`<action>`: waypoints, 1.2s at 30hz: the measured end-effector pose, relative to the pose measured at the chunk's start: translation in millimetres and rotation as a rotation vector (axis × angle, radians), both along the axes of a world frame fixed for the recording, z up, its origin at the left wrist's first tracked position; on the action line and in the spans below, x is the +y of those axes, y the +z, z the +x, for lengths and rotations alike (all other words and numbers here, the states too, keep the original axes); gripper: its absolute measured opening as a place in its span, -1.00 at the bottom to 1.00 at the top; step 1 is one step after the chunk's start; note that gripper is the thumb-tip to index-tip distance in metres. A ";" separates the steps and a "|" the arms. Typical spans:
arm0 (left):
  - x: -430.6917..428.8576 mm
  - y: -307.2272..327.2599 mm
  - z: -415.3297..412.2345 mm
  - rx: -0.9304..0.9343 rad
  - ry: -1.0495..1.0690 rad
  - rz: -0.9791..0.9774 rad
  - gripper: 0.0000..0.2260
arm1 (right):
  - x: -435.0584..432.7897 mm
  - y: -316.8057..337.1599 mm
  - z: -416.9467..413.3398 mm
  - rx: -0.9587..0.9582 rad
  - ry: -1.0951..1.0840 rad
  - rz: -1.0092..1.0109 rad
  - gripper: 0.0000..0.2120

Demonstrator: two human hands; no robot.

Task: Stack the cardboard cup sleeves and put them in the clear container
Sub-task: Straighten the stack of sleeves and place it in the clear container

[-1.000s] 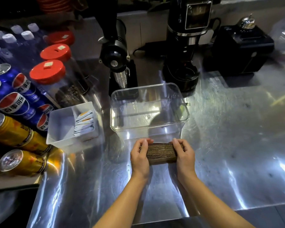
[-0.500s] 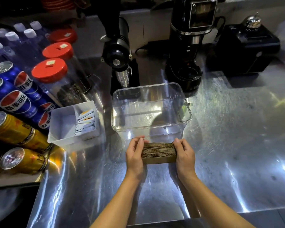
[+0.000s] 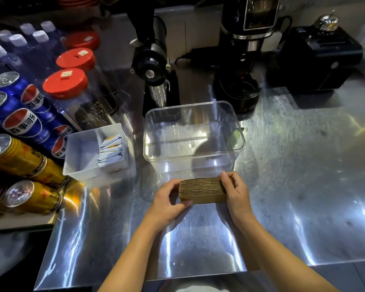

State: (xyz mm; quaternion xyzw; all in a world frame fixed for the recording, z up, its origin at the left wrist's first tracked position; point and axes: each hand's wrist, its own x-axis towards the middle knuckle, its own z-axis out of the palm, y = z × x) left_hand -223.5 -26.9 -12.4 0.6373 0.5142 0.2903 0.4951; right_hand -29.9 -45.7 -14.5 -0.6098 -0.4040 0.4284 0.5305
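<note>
Left hand [image 3: 169, 200] now lower on sleeve stack [image 3: 202, 189], right hand [image 3: 236, 191] unchanged.

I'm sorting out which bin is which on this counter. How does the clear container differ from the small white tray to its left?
The clear container is see-through and holds nothing; the white tray is frosted white and holds a row of paper packets. The clear container is larger and deeper than the white tray. Both are open-topped, rectangular, and stand on the steel counter.
</note>
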 end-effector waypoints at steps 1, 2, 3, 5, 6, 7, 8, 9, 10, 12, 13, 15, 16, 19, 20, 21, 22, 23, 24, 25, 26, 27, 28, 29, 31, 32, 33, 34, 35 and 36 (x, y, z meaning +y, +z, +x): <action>-0.2 0.3 0.3 0.007 -0.002 -0.005 -0.60 | -2.3 1.5 4.2 -0.005 0.070 -0.007 -0.86; -0.2 0.2 0.5 0.001 0.000 -0.012 -0.61 | -4.7 2.3 9.6 -0.017 0.142 -0.013 -0.78; 0.0 0.1 1.0 -0.006 0.002 -0.018 -0.61 | -7.4 3.9 15.8 -0.020 0.209 -0.019 -0.66; 0.4 -0.1 1.8 -0.014 0.004 -0.023 -0.62 | -12.3 6.1 27.5 -0.010 0.303 -0.033 -0.40; 0.5 -0.3 1.8 -0.013 0.002 -0.017 -0.62 | -15.3 6.6 32.9 -0.013 0.344 -0.041 -0.30; 0.7 0.0 1.6 -0.006 -0.001 -0.006 -0.61 | -17.5 7.5 37.1 -0.024 0.382 -0.052 -0.23; 0.8 0.2 1.5 0.003 -0.006 0.005 -0.61 | -19.5 7.8 40.9 -0.041 0.417 -0.064 -0.20; 1.0 0.3 1.6 0.008 -0.011 0.014 -0.61 | -21.0 9.0 42.7 -0.066 0.444 -0.073 -0.20; 1.4 -0.1 1.5 0.005 -0.012 0.022 -0.61 | -21.6 9.1 43.9 -0.095 0.459 -0.078 -0.21; 1.6 0.0 1.4 -0.009 -0.004 0.028 -0.61 | -21.6 9.1 44.0 -0.147 0.450 -0.058 -0.29; 1.7 0.5 1.7 -0.010 0.002 0.032 -0.61 | -21.5 8.2 43.8 -0.175 0.427 -0.035 -0.33; 1.7 0.5 2.4 -0.009 0.005 0.039 -0.62 | -21.8 6.1 43.1 -0.202 0.374 0.011 -0.43; 1.6 0.4 3.0 -0.007 0.005 0.039 -0.62 | -22.6 5.6 42.6 -0.193 0.352 0.022 -0.47; 0.9 1.2 4.9 0.010 0.010 0.043 -0.62 | -23.3 5.7 39.0 -0.170 0.300 0.030 -0.52; 0.5 2.3 5.4 0.009 0.009 0.046 -0.62 | -23.4 6.1 37.8 -0.174 0.284 0.032 -0.52; 0.1 4.3 5.9 0.004 0.006 0.047 -0.63 | -23.8 6.9 36.7 -0.184 0.268 0.036 -0.51; -0.3 6.8 6.1 0.000 0.006 0.048 -0.63 | -24.5 8.0 35.8 -0.197 0.251 0.043 -0.51; -0.2 10.2 6.3 -0.004 0.012 0.051 -0.63 | -25.5 10.2 35.4 -0.204 0.234 0.050 -0.51; 0.2 14.3 6.0 -0.010 0.022 0.057 -0.63 | -26.4 13.9 35.1 -0.202 0.221 0.058 -0.51; 0.5 19.5 6.0 -0.017 0.033 0.067 -0.62 | -26.6 19.2 35.4 -0.198 0.216 0.071 -0.51; 1.2 25.7 6.2 -0.023 0.043 0.084 -0.59 | -26.0 26.6 36.0 -0.200 0.218 0.098 -0.51; 2.1 33.1 6.8 -0.039 0.055 0.106 -0.55 | -23.8 35.7 36.4 -0.204 0.223 0.134 -0.51; 3.8 41.3 6.9 -0.070 0.066 0.133 -0.51 | -20.4 45.7 36.9 -0.197 0.225 0.173 -0.50; 6.4 50.4 7.0 -0.111 0.072 0.166 -0.48 | -15.8 56.0 37.3 -0.179 0.224 0.205 -0.49; 15.8 70.0 7.4 -0.154 0.073 0.248 -0.52 | -2.9 75.1 37.6 -0.122 0.221 0.245 -0.50; 22.5 80.2 8.2 -0.154 0.074 0.282 -0.58 | 5.0 83.8 37.0 -0.093 0.222 0.256 -0.52; 30.4 89.7 9.6 -0.165 0.082 0.297 -0.63 | 13.9 91.4 36.2 -0.066 0.219 0.264 -0.54; 39.8 96.6 11.0 -0.183 0.104 0.295 -0.67 | 23.3 97.8 35.0 -0.035 0.216 0.271 -0.57; 49.4 101.9 12.8 -0.211 0.131 0.279 -0.69 | 33.3 103.0 33.3 -0.001 0.207 0.271 -0.58; 59.6 105.9 15.0 -0.238 0.158 0.252 -0.71 | 43.7 106.7 31.4 0.032 0.188 0.260 -0.59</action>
